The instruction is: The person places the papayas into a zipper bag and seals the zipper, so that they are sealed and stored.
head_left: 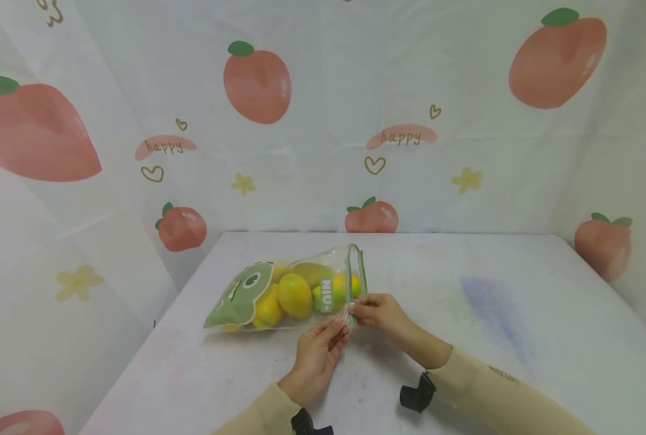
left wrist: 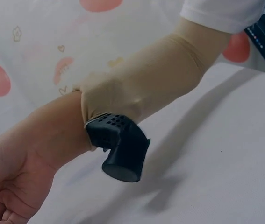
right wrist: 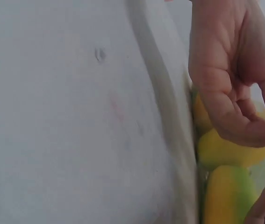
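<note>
A clear zip bag [head_left: 325, 260] with a green cartoon print and the letters NIU+ lies on its side on the table. Inside it are several yellow-green mangoes [head_left: 295, 296], also visible as mangoes [right wrist: 232, 149] in the right wrist view. My left hand [head_left: 319, 353] pinches the bag's near edge just below the zip strip [head_left: 349, 272]. Close beside it, my right hand [head_left: 383, 314] pinches the near end of that strip between thumb and forefinger. The mouth edges stand a little apart at the far end.
The white table [head_left: 437, 266] carries a bluish smudge [head_left: 494, 314] at right. Behind it hangs a white cloth [head_left: 323, 169] printed with fruit. Black wrist cameras [head_left: 418, 393] are strapped over beige sleeves [head_left: 497, 386].
</note>
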A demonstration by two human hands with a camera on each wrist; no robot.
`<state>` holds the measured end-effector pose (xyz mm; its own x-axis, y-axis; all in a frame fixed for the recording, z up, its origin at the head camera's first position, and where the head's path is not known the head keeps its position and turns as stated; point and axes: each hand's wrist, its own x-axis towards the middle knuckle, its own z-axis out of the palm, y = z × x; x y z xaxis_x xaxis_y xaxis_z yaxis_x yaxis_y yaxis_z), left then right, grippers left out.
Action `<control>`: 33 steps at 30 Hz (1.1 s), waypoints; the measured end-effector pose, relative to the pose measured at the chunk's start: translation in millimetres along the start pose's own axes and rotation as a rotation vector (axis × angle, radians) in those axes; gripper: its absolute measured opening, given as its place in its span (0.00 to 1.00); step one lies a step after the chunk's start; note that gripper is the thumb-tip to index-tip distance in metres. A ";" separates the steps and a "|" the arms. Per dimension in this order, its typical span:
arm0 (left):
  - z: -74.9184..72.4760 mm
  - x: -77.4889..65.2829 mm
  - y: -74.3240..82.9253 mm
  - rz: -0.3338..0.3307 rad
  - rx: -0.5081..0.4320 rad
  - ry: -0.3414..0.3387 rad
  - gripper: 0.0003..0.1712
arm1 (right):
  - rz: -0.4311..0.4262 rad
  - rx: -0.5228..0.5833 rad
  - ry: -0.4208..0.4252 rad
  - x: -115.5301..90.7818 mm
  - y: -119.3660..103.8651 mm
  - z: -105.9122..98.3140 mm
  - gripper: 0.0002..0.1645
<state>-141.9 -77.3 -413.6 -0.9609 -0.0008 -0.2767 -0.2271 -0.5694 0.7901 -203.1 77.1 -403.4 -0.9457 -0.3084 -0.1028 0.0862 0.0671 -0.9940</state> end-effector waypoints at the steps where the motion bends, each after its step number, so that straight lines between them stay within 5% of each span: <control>1: 0.1 0.0 -0.3 0.002 0.000 -0.003 0.03 | 0.001 0.005 0.012 1.8 -0.2 -0.1 0.14; 16: -1.3 -4.4 -5.3 -0.023 0.048 -0.033 0.02 | 0.005 -0.019 0.160 42.3 1.0 -14.3 0.18; 33: -5.1 -13.1 -6.9 -0.095 0.038 -0.050 0.04 | -0.039 -0.011 0.210 84.9 1.2 -38.0 0.21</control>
<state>-126.9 -77.5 -418.3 -0.9414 0.0931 -0.3242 -0.3222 -0.5331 0.7823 -295.2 87.0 -411.9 -0.9929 -0.1063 -0.0532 0.0459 0.0698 -0.9965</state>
